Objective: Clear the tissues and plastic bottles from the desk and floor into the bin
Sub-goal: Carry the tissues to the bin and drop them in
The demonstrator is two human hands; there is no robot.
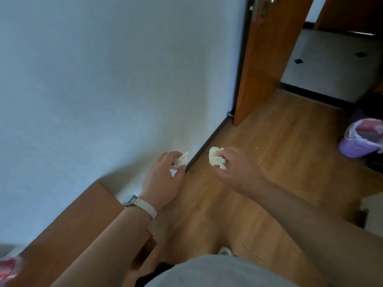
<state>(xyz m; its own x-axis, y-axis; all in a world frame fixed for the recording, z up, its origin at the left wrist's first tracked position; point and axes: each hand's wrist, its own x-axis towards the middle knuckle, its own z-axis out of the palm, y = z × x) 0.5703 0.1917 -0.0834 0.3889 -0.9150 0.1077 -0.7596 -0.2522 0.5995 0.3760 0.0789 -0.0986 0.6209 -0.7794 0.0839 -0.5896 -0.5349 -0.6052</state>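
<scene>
Grey shirt front and two bare forearms fill the bottom of the view. Beyond them the left hand has its grip pinched round one crumpled tissue, and the right hand pinches a second tissue, both held above the floor past the tabletop corner. Neither is binned yet: the purple bin stands well apart, off to the right. No bottles show, so that share I can't judge.

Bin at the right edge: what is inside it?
The bin has a pale liner with something red inside; what it is cannot be told. Its wall and the frame edge hide the rest.
</scene>
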